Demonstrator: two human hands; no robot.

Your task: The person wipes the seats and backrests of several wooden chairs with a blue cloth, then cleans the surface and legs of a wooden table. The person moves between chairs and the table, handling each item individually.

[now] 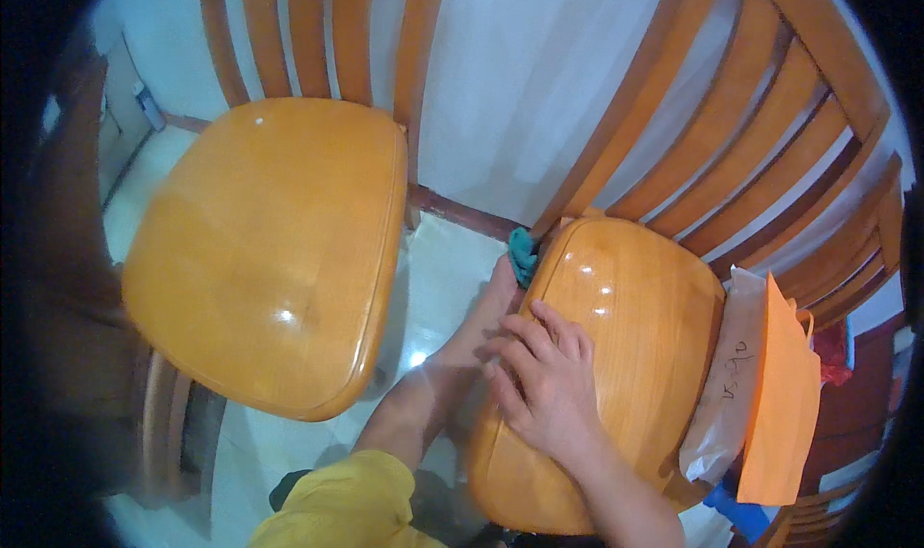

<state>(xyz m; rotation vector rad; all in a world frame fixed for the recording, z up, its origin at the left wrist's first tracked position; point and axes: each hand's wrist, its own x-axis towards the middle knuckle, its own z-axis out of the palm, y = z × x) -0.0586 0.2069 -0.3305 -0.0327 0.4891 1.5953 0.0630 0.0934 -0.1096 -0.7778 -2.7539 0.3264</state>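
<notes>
My left hand point(506, 272), at the end of the arm in a yellow sleeve, reaches low beside a wooden chair. It holds a teal cloth point(520, 251) near the back corner of the chair seat point(642, 317); part of the hand is hidden by the seat's edge. On top of the same glossy seat lies my right hand point(545, 382), palm down. Its fingers are spread, with tips reaching the seat's left edge, and it holds nothing. Slats of the chair's backrest point(711, 122) rise behind the seat.
A second wooden chair point(274, 259) stands to the left, with pale floor tiles point(440, 259) between the two. Right of the near seat hang a whitish plastic bag point(729, 375) bearing handwriting and an orange bag point(779, 404). A white wall point(505, 93) stands behind.
</notes>
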